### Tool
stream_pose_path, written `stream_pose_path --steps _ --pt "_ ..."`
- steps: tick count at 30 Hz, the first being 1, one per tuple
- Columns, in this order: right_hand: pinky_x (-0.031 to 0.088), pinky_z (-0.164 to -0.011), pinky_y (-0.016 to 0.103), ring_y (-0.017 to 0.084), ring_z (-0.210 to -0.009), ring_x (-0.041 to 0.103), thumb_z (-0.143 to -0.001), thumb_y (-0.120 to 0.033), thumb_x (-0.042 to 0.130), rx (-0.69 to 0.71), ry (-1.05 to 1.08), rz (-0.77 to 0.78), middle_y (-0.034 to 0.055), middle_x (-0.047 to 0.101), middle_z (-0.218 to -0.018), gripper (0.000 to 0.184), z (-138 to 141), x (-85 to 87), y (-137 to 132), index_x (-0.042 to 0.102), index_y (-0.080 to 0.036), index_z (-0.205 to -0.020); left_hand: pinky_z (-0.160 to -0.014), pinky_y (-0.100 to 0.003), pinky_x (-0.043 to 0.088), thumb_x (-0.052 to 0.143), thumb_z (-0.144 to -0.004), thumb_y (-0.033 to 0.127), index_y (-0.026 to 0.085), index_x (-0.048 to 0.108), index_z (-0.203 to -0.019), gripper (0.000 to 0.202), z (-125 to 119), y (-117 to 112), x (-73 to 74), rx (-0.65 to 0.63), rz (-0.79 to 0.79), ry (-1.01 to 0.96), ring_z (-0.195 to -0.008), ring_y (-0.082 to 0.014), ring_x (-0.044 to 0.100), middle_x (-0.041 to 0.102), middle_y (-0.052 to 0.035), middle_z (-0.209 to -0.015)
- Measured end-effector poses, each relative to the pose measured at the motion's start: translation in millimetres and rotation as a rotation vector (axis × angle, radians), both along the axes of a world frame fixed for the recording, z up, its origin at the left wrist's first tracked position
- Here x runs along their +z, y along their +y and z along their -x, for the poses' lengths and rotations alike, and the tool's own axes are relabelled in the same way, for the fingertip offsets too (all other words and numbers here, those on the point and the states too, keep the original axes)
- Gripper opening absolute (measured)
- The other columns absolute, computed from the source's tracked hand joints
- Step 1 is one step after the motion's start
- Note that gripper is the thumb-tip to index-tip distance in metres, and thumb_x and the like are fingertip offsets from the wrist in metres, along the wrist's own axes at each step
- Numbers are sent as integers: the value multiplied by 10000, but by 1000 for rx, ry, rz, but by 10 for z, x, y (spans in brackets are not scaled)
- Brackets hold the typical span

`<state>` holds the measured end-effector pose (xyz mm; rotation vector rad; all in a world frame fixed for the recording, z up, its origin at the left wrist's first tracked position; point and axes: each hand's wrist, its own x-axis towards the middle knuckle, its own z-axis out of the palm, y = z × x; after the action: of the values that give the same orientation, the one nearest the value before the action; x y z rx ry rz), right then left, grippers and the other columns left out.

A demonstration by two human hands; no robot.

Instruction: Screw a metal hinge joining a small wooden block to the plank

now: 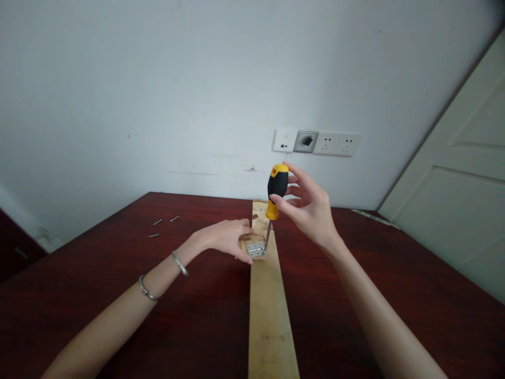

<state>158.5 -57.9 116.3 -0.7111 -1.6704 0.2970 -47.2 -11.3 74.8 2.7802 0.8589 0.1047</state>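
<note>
My right hand (pixel 310 205) is closed around the black and yellow handle of a screwdriver (pixel 278 184). The shaft slants down, and its tip meets the right end of a small silver hinge (pixel 255 249). That hinge lies across a long pale wooden board (pixel 272 316), with a short wooden piece (pixel 245 245) under its left side. My left hand (pixel 229 237) grips this short piece, thumb in front and fingers behind, beside the hinge. Whether a screw sits under the tip is too small to make out.
Several loose screws (pixel 158 222) lie on the dark red table (pixel 189 326) at the left. Behind the table is a white wall with sockets (pixel 335 144). A white panelled door (pixel 453 195) stands at the right, near a thin strip (pixel 374 218) on the table's back edge.
</note>
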Motion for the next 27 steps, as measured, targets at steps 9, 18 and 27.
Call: stream_pose_path --steps 9,18,27 --pt "575 -506 245 131 -710 588 -758 -394 683 -18 -20 6 60 574 -1067 593 1 8 -9 481 -282 -1304 -655 -245 399 684 -642 627 200 615 -1123 647 -3 0 -10 8 -24 -13 -783 -173 568 565 -54 -1039" --pt "568 -598 272 204 -954 591 -793 -259 553 -28 -91 -2 59 544 -1242 627 -46 28 -25 376 -322 -1391 -642 -250 389 666 -647 648 175 629 -1069 635 11 33 -29 5 -39 -4 -762 -170 552 562 -63 -991" --pt "568 -726 315 208 -1021 567 -750 -149 460 -24 -81 -16 47 530 -1230 568 -37 45 -34 458 -293 -1300 -604 -238 382 682 -673 585 146 647 -975 533 -1 62 -71 -27 -5 -54 -710 -149 535 559 -52 -900"
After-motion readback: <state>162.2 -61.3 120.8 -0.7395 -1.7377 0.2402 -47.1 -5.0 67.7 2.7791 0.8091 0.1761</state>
